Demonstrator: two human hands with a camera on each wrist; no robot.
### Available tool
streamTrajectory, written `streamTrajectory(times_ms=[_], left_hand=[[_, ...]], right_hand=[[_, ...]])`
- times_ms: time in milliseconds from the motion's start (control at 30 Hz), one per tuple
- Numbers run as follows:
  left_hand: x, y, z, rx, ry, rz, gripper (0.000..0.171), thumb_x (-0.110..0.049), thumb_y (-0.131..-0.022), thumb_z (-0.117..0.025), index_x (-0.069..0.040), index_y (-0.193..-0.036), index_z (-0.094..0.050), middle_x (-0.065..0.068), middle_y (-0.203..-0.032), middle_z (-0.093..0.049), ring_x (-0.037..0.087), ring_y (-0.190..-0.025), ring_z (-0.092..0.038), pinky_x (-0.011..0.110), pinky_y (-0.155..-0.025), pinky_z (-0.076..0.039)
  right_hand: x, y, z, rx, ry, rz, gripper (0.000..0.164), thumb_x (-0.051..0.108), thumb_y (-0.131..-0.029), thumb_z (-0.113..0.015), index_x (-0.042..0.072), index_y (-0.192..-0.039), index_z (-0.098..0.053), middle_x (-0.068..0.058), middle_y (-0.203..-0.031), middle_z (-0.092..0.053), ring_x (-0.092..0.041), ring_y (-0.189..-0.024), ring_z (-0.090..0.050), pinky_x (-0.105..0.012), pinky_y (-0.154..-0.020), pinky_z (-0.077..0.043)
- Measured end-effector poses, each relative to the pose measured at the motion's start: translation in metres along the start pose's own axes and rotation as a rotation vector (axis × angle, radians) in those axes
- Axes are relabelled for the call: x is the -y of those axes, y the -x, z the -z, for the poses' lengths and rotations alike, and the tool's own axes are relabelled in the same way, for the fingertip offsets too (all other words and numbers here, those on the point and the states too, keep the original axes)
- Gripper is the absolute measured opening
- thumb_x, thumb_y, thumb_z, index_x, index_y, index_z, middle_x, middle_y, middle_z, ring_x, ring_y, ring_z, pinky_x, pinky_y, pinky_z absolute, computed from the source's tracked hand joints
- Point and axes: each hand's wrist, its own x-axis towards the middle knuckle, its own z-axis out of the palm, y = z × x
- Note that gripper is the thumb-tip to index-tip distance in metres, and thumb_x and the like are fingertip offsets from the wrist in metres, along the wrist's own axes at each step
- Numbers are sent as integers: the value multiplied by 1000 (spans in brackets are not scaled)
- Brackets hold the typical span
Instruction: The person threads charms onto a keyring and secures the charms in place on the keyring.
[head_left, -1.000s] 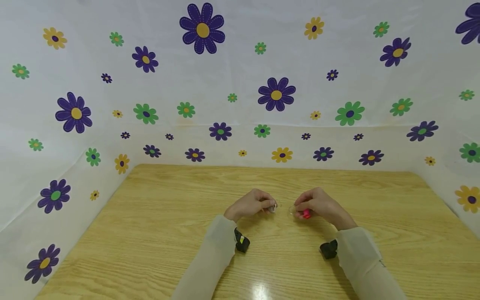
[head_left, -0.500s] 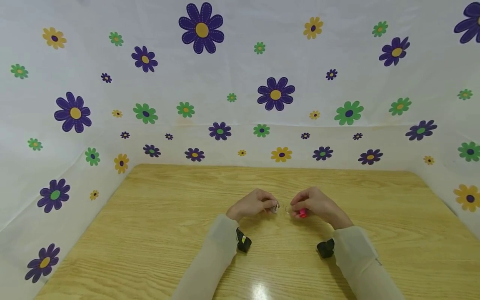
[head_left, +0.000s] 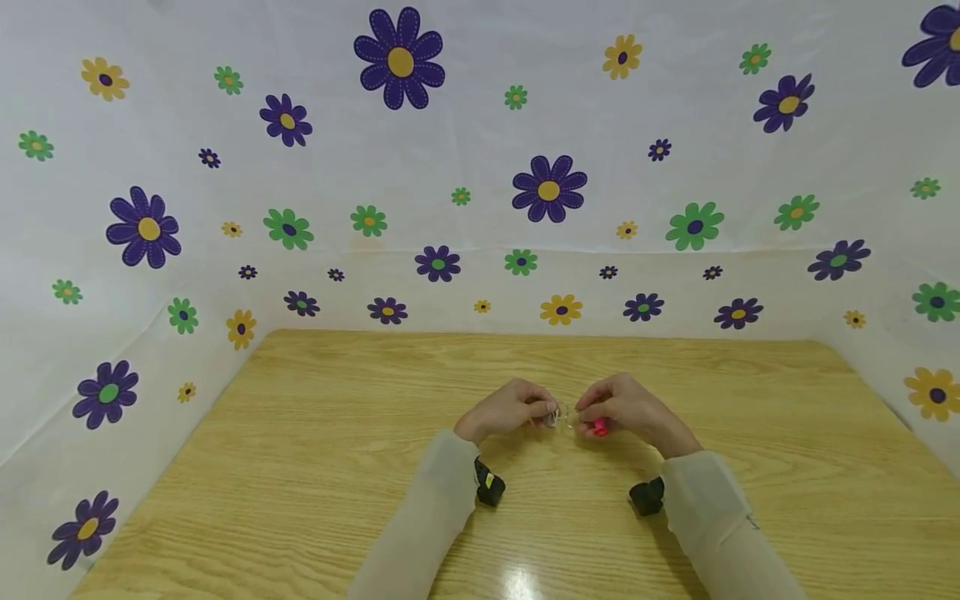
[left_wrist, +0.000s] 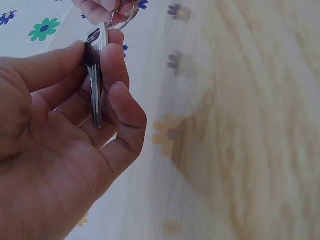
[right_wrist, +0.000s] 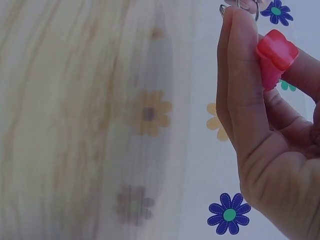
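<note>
Over the middle of the table, my left hand (head_left: 504,410) pinches metal keys (left_wrist: 95,70) between thumb and fingers, their blades pointing down toward the palm in the left wrist view. My right hand (head_left: 632,413) faces it a short gap away. Its thumb and fingertips hold a thin metal ring (left_wrist: 133,14), seen at the top of the left wrist view. A small pink-red charm (right_wrist: 278,52) sits against the right fingers. The ring lies close to the keys' heads; whether they are linked cannot be made out.
Both hands are above a light wood-grain table (head_left: 337,400). A white cloth (head_left: 465,125) printed with flowers stands around its back and sides. Black wrist cameras are strapped at the left cuff (head_left: 491,483) and right cuff (head_left: 647,497).
My right hand has moved left, bringing the ring and charm nearer the keys. The left hand has shifted slightly right, so the gap between the hands has narrowed.
</note>
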Motion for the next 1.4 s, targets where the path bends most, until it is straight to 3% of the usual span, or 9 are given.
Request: streamTrajectory(times_ms=[433,1200,1400], left_hand=[[2,0,-3,-3,9,6,25,-9,-107,-52,7,-105,-72,4,-87,-70,11,-73,-60,23,-66,-48],[8,1,0,-12,13,18,26,-10,-107,-53,6,-106,-72,7,-88,-71,11,-72,-60,24,-65,-49],[7,2,-1,-26,25,50,26,-11,-107,-52,5,-104,-73,4,-84,-69,11,-70,-59,23,-62,-47]], right_hand=[[1,-4,-3,34,-11,31,13,-11,-93,-60,-19,-103,-63,-14,-83,-70,-14,-70,-67,-26,-64,-57],[1,-3,-4,-17,-7,-4,17,-11,-97,-57,-21,-111,-60,-16,-91,-68,-15,-72,-69,-27,-66,-58],[1,-3,-4,-27,-22,3,18,-11,-97,-56,-22,-112,-59,-17,-91,-69,-14,-72,-67,-27,-66,-58]])
